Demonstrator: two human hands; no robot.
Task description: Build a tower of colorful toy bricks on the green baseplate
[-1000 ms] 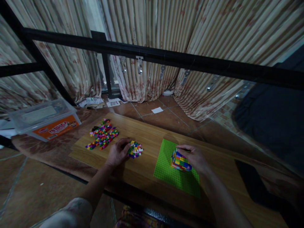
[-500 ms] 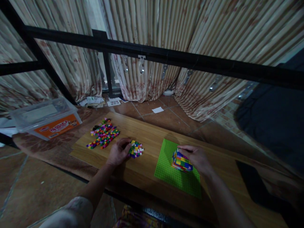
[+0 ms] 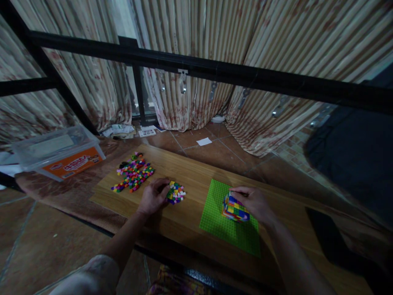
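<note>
On a green studded baseplate (image 3: 211, 209) stands a blocky build of small toy bricks (image 3: 235, 209) in many colours, layered like a small box. My right hand (image 3: 253, 203) rests at its top far edge with thumb and forefinger pinched together; whatever lies between the fingertips is hidden. My left hand (image 3: 153, 196) is at the left side of a small spread of loose bricks (image 3: 177, 192), fingers curled and thumb against forefinger. I cannot make out a brick in that pinch. Further left lies a larger heap of loose bricks (image 3: 135, 174).
The wooden tabletop (image 3: 193, 180) carries all this, with a dark flat object (image 3: 325, 233) at its right. A clear plastic box (image 3: 59, 151) with an orange label stands at the left. A black metal bar (image 3: 208, 69) crosses ahead, before striped curtains (image 3: 196, 102).
Hardly anything differs. Both hands keep their places at the bricks and the build, while the view shifts very slightly.
</note>
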